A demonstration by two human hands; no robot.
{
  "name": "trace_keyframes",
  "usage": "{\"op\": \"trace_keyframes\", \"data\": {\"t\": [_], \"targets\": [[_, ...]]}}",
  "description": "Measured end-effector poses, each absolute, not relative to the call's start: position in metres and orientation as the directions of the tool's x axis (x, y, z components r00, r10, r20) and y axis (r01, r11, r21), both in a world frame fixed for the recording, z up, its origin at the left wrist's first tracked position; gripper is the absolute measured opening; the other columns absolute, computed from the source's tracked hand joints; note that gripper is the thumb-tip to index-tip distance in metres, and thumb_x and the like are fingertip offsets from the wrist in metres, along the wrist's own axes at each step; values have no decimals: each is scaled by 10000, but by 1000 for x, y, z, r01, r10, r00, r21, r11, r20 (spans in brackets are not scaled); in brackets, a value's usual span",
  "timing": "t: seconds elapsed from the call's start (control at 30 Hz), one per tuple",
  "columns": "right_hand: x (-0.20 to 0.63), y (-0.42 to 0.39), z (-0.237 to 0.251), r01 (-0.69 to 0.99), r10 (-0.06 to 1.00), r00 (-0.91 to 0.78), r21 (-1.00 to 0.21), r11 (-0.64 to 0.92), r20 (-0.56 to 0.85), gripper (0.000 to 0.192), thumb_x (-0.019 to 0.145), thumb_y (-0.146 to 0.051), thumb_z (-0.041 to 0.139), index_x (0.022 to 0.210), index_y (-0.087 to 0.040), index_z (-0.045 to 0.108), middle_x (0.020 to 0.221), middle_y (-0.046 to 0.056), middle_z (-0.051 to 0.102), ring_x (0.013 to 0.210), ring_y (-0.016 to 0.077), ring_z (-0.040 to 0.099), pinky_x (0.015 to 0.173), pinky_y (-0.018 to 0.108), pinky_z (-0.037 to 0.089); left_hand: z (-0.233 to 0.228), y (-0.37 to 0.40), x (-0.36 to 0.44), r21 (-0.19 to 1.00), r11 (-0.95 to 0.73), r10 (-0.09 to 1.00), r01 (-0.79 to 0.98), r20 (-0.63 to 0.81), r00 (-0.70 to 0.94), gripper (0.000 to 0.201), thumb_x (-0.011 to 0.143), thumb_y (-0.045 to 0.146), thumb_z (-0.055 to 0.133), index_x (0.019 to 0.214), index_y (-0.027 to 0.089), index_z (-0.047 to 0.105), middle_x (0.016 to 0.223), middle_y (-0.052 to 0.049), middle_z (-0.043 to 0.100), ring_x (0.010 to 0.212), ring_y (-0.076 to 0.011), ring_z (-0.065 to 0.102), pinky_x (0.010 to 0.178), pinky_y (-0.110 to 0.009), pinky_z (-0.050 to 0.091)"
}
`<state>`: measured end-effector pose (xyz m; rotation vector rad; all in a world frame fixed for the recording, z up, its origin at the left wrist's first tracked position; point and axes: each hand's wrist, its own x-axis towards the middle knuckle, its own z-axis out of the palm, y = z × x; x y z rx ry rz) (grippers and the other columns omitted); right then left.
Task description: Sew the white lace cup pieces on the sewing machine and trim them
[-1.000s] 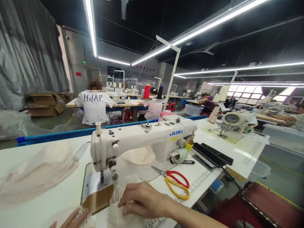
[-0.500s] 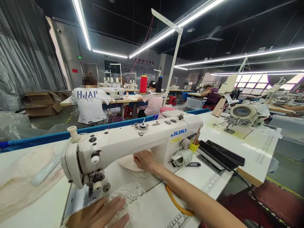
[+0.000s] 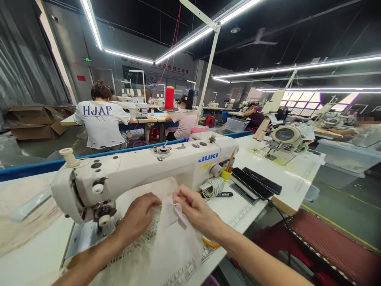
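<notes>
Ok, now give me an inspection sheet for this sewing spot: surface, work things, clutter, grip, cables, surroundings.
Surface: white table, printed ruler marks near the front edge.
Work things: sheer pale cloth in front of the sewing machine; more cloth at the left.
Clutter: yellow cup with sticks, white coil, marker; yellow handle, mostly hidden.
Grip: right hand pinches the cloth; left hand is at it, hold unclear.
Cables: black cable hangs off the table's right side.
Surroundings: red seat at right, boxes at left, people at tables ahead.
</notes>
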<state>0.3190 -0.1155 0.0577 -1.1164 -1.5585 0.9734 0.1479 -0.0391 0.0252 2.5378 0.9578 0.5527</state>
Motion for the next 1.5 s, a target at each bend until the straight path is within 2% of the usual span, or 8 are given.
{"op": "trace_keyframes", "data": {"t": [0.17,0.33,0.5,0.67,0.83,0.97,1.1,1.5], "targets": [[287,-125,47,188,964,-225,-964,187,143,403,848,-570,465,748,-181,427,561,-68,331,490,72,275,441,196,214,48,-109,116,964,-99,772,247,-82,630,388,863,466,408,1084,178,543,744,-12,610,653,-165,568,619,-260,443],[253,-166,43,209,883,-464,-960,185,69,565,876,-658,265,1053,-163,471,873,49,545,726,138,504,629,259,411,37,-159,77,927,56,832,370,-248,496,230,707,375,560,638,168,487,541,70,378,500,-94,321,463,-203,249],[211,-210,26,479,806,-552,-709,517,214,772,715,-444,690,1320,-179,291,1163,128,511,1021,248,495,858,388,388,23,-188,36,871,74,836,486,-319,446,207,724,326,483,588,194,398,536,72,330,497,-99,294,452,-210,217],[192,-220,12,472,816,-557,-750,463,154,180,918,-148,344,1004,-174,500,760,17,612,701,139,554,716,290,413,22,-217,1,866,100,863,491,-321,390,202,721,300,503,576,183,425,635,43,415,596,-119,395,523,-204,282],[184,-227,16,302,810,-584,-914,271,47,176,923,-320,433,1005,-177,495,860,33,616,773,134,573,687,244,444,11,-239,-10,863,358,757,357,-492,430,189,740,324,502,626,176,471,463,77,400,448,-93,362,469,-197,284],[168,-244,5,412,779,-619,-802,433,102,735,700,-355,720,1296,-166,333,1167,124,548,1039,240,526,874,352,405,5,-244,-7,929,222,832,295,-338,440,155,735,303,534,737,152,569,628,32,509,599,-129,461,557,-212,370],[167,-244,-3,511,774,-632,-725,461,46,207,862,-151,456,1056,-175,523,858,40,627,781,179,568,725,296,416,9,-248,-15,878,289,810,381,-436,393,269,781,400,528,761,138,589,601,42,449,537,-98,368,462,-182,271],[182,-233,-6,289,777,-626,-946,144,-73,247,930,-224,389,741,-158,534,634,-10,570,607,109,504,597,219,386,9,-258,-30,855,349,680,383,-512,524,111,716,236,514,703,151,584,530,77,349,477,-69,267,438,-182,194]]}}
